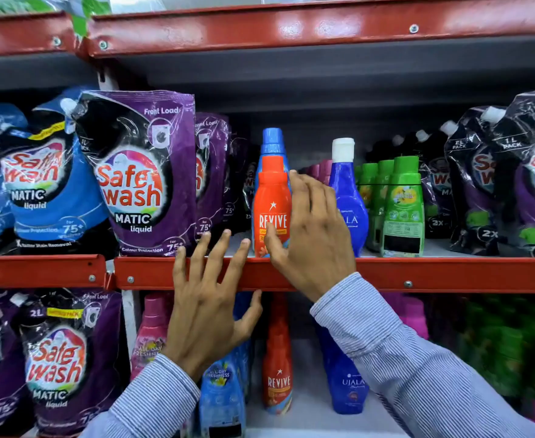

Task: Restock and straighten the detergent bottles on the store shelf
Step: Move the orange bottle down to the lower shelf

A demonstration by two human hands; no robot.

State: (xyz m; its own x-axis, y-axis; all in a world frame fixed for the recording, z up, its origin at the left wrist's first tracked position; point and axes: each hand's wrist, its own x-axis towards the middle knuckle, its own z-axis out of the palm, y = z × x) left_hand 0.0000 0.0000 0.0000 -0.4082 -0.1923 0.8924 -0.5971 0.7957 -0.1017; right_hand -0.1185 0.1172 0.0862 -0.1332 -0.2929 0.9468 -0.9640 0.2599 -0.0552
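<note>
**Desk:** Where's the orange bottle against the fingers?

**Me:** From my feed, the orange Revive bottle [271,213] stands upright at the front edge of the red shelf rail [449,273], between the purple Safewash pouch [139,175] on its left and the blue Ujala bottle [348,200] on its right. My right hand [310,235] wraps it from the right side: the thumb [272,241] lies across the lower label at the front, and the fingers [301,191] reach up past the shoulder, curling round its far side. I'd call that a loose clasp on the bottle, thumb touching; whether the fingertips press the back I cannot tell.

**Desk:** And the left hand?

**Me:** My left hand [209,311] is spread wide, fingers apart, holding nothing. Its fingertips [207,238] rise over the rail into the bare gap just left of the orange bottle, near it but apart from it. The left thumb points right beneath the rail, toward the lower shelf's bottles.

**Desk:** Anything behind the bottle?

**Me:** A blue-capped bottle [272,142] directly behind it, taller, its top showing above the orange cap. Green bottles [403,210] stand in a row further right
</note>
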